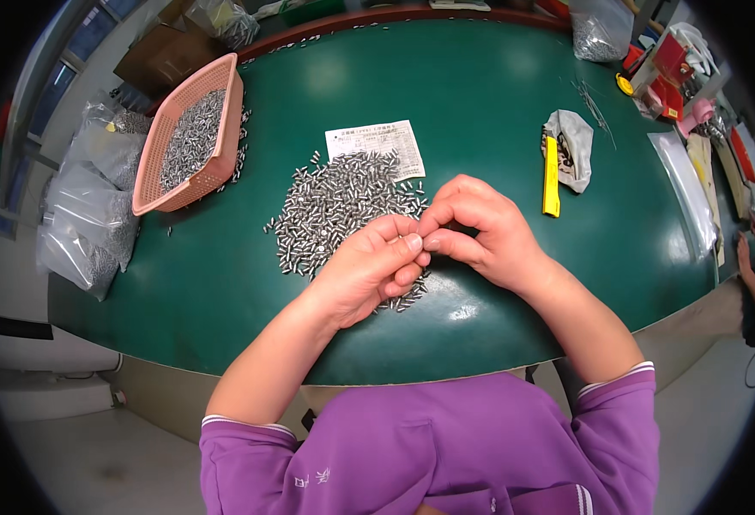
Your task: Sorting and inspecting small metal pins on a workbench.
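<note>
A heap of small silvery metal parts (335,206), pin-like with dark bands, lies on the green table in front of me. Over the heap's near right side my left hand (377,266) is closed, its thumb and fingers pressed together. My right hand (480,227) meets it from the right, thumb and forefinger pinched at the left fingertips. Whatever sits between the fingertips is too small and too covered to make out. Under the heap's far edge is a printed paper slip (403,148).
At the left stands a pink plastic basket (233,112) of similar parts, beside clear bags (86,215) of them. To the right, a yellow-handled cutter (552,176) lies against a grey pouch (575,146). Another filled bag (600,30) and assorted goods line the far right edge.
</note>
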A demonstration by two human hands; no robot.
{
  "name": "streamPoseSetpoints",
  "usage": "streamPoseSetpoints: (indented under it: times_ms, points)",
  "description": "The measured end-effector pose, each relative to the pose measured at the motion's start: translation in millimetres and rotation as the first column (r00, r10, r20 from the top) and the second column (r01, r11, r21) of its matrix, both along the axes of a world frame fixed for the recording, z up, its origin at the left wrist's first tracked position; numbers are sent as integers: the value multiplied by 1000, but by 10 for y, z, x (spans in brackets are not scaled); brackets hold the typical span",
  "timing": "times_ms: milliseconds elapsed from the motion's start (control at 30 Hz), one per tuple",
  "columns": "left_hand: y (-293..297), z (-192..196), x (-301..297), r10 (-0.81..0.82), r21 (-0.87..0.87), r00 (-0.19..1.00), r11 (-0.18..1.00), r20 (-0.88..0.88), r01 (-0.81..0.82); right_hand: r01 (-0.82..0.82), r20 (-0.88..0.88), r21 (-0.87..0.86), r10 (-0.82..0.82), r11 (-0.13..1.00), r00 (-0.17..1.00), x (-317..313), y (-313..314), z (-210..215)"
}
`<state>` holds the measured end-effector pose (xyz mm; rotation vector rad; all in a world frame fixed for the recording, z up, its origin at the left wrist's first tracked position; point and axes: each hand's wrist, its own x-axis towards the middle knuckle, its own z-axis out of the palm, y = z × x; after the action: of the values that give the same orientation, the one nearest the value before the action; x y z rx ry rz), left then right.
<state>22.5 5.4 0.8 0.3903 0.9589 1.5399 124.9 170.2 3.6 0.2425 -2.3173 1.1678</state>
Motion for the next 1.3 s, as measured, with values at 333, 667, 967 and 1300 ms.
streamPoseSetpoints:
  times_ms: [333,667,967,1300]
  points:
    - [6,-32,-17,-5,-1,995,1000,96,6,72,120,-161,-53,984,991,-12,30,-32]
    - [17,7,17,36,-12,997,999,71,-36,132,144,299,-181,945,973,0,115,-141]
    - [7,5,-10,69,6,992,998,107,-70,186,140,311,-238,932,961,-34,122,-178]
    - [3,-24,8,108,18,993,994,36,-109,140,161,348,-206,927,965,-31,90,-157]
